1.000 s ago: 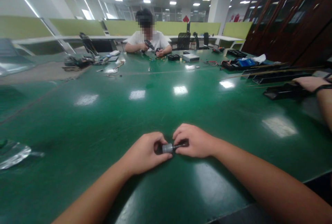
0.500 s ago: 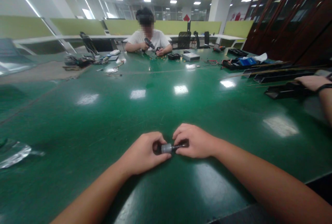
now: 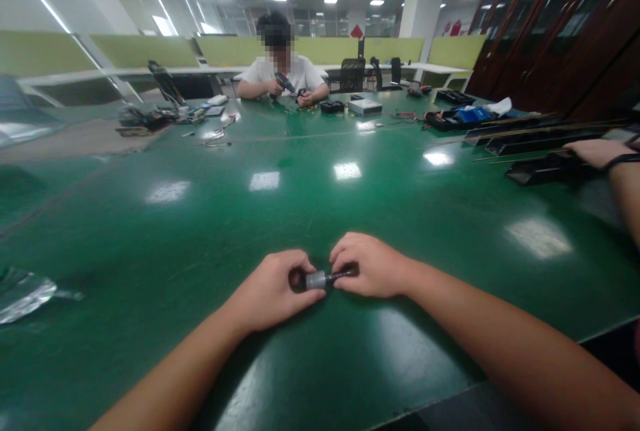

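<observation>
A small grey cylinder point(image 3: 316, 280) with a thin dark shaft point(image 3: 334, 276) lies sideways just over the green table point(image 3: 300, 218). My left hand point(image 3: 275, 290) is closed round the cylinder end, thumb and fingertips on either side of it. The fingertips of my right hand point(image 3: 369, 266) pinch the dark shaft on the right. My right palm hides the shaft's far end. The exact kind of the piece is too small to make out.
Across the table a person in a white shirt point(image 3: 306, 72) holds a power drill point(image 3: 285, 82). Another person's hand point(image 3: 597, 151) rests on black metal channels point(image 3: 543, 170) at the right. A crumpled clear plastic bag point(image 3: 25, 296) lies at the left. A white box point(image 3: 365, 106) stands far back.
Both my hands, with the grey cylinder and shaft, appear slightly further left and up in the view, which has shifted a little. Their grips look the same.
</observation>
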Action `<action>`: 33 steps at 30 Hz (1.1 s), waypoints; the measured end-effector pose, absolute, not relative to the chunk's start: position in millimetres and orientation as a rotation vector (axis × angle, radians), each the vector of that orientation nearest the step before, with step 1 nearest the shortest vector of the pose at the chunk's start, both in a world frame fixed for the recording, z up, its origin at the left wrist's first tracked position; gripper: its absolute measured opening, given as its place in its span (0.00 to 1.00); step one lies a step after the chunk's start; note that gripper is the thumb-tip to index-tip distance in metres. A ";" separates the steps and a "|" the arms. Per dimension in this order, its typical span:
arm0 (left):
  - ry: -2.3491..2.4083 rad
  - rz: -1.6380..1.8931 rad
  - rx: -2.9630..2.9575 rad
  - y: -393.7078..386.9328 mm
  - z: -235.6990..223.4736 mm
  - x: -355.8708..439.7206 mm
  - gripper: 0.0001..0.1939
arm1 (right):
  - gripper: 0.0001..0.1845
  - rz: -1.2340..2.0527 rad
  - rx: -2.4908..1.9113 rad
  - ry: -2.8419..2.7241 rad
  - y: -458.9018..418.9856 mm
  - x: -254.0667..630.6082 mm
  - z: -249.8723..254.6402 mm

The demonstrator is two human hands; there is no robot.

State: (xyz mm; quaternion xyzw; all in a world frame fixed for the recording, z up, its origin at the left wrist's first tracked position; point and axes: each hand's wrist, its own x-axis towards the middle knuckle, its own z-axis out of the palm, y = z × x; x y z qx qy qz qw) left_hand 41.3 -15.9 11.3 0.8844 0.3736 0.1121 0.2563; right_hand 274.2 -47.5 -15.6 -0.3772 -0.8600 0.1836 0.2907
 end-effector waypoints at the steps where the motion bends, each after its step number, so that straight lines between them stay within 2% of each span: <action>1: 1.020 0.305 2.398 -15.9 11.4 41.5 0.13 | 0.03 0.488 -1.007 -2.295 -47.5 274.4 -15.3; 33: 1.030 0.322 2.358 -14.2 11.0 38.2 0.13 | 0.02 0.487 -1.060 -2.344 -43.4 289.1 -11.1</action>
